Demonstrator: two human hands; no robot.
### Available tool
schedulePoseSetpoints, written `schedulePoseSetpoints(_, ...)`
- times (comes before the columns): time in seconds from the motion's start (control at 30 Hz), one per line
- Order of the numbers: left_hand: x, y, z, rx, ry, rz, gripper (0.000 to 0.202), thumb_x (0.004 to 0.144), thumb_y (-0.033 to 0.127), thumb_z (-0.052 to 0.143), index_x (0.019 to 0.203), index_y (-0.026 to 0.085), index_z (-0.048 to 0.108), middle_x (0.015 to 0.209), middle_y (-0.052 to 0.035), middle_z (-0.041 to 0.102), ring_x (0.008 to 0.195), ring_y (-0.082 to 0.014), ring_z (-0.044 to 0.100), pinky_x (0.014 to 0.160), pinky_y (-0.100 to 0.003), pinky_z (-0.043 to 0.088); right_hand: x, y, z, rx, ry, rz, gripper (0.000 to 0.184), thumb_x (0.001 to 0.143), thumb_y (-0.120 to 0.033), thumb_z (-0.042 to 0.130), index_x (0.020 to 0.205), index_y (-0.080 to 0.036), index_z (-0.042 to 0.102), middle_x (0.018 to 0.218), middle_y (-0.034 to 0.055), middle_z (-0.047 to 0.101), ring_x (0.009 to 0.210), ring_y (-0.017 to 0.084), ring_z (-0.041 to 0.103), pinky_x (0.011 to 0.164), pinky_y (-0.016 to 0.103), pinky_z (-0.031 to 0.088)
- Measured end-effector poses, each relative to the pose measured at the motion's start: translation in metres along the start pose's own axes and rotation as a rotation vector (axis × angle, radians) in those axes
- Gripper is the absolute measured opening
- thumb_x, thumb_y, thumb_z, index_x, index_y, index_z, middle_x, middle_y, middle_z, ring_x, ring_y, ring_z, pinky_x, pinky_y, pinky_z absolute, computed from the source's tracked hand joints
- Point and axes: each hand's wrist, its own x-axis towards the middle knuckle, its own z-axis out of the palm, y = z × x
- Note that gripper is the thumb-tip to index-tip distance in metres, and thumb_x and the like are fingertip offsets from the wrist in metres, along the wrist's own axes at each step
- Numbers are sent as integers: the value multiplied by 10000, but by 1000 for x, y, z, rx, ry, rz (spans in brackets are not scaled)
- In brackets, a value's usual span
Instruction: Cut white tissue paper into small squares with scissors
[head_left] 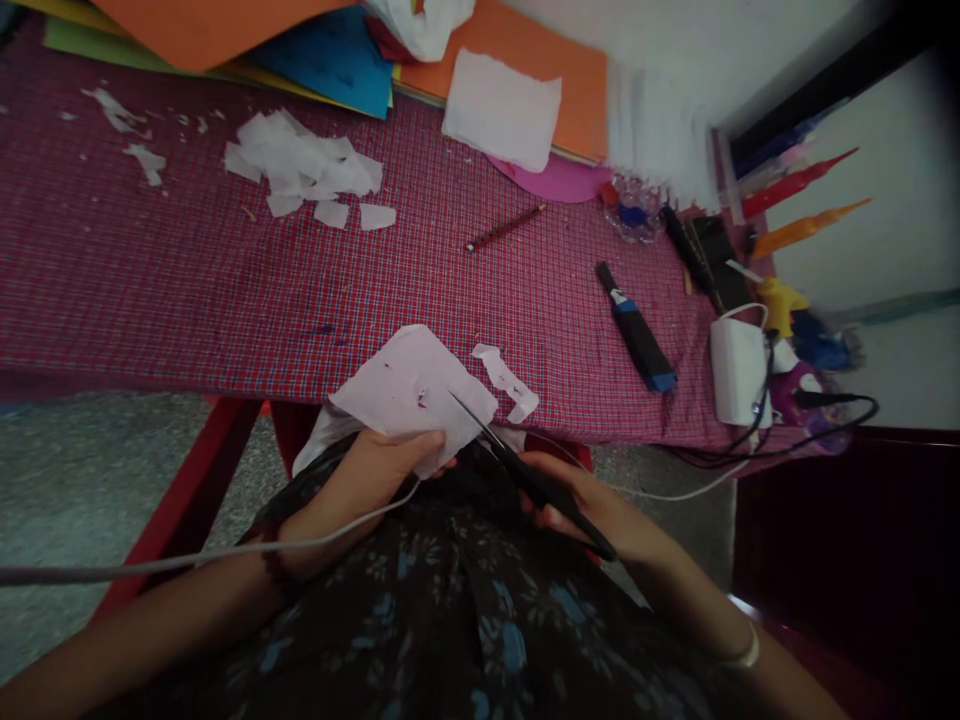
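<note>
A sheet of thin white paper (405, 385) is pinched in my left hand (382, 465), thumb on top, at the table's near edge. My right hand (570, 500) is closed round the black handles of a pair of scissors (536, 485). The scissors' narrow tip lies over the paper's right part; whether the paper is between the blades I cannot tell. Right of the sheet, a ragged paper strip (506, 380) rests on the cloth. Farther back sits a pile of cut white paper pieces (300, 165).
A checked red cloth (187, 290) covers the table. A dark pencil (506, 228) and a black-and-blue tool (637, 330) lie on it. At right stands a white box (739, 370) with cables. Coloured sheets (330, 60) lie at the back. A cable (225, 555) crosses my left wrist.
</note>
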Motion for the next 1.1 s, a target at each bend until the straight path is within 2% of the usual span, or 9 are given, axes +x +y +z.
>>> schedulePoseSetpoints(0.23, 2, -3, -3, -30, -20, 1, 209, 700, 250, 785, 873, 142, 739, 744, -42, 760, 628, -164, 682, 615, -256, 551, -1, 7, 0, 29, 97, 79, 658, 799, -518, 764, 1336, -198, 560, 843, 7, 562, 664, 106, 489, 581, 231, 434)
schedulePoseSetpoints(0.37, 3, -7, -6, -126, -9, -11, 343, 740, 293, 791, 1048, 155, 729, 897, -64, 782, 702, -189, 711, 655, -291, 577, -2, 9, -2, 26, 87, 136, 682, 795, -567, 745, 1335, -200, 549, 807, -13, 535, 555, 71, 435, 483, 206, 367)
schedulePoseSetpoints(0.43, 2, -8, -7, -198, -15, 14, 431, 740, 272, 801, 1147, 168, 704, 981, -65, 783, 825, -217, 730, 764, -315, 588, -2, 8, -4, 0, 52, 102, 655, 815, -586, 716, 1314, -193, 555, 820, -6, 535, 584, 82, 456, 508, 219, 386)
schedulePoseSetpoints(0.53, 1, -7, -6, -251, -63, 53, 451, 748, 237, 801, 1183, 184, 694, 1045, -45, 779, 1016, -262, 713, 944, -346, 553, -1, 4, -5, -59, -32, 22, 657, 851, -632, 650, 1310, -175, 536, 886, 28, 553, 714, 124, 516, 603, 251, 427)
schedulePoseSetpoints(0.63, 1, -6, -5, -231, -68, 86, 457, 742, 212, 799, 1186, 200, 691, 1036, -35, 780, 1109, -293, 685, 1023, -386, 520, 1, -1, -7, -72, -94, -11, 675, 871, -672, 589, 1305, -160, 517, 922, 45, 549, 763, 142, 533, 640, 272, 427)
schedulePoseSetpoints(0.77, 2, -6, -6, -192, -74, 105, 539, 722, 217, 812, 1241, 211, 665, 978, -47, 784, 1171, -292, 661, 1084, -421, 478, 4, -3, -9, -76, -92, -6, 675, 859, -682, 596, 1286, -165, 516, 912, 34, 541, 750, 139, 534, 636, 272, 423)
schedulePoseSetpoints(0.93, 1, -5, -8, -256, -66, 105, 607, 723, 233, 815, 1301, 199, 634, 1066, -76, 777, 1137, -287, 681, 1058, -414, 502, 0, -2, -15, -68, -105, 33, 656, 858, -668, 610, 1276, -171, 522, 912, 32, 555, 732, 130, 543, 610, 255, 419)
schedulePoseSetpoints(1.1, -3, -1, -7, -339, -121, 57, 675, 698, 209, 827, 1336, 250, 610, 1152, -69, 758, 1022, -286, 724, 893, -391, 593, -6, -8, -16, -98, -88, 39, 621, 875, -657, 597, 1252, -165, 554, 915, 41, 583, 745, 127, 556, 632, 248, 435)
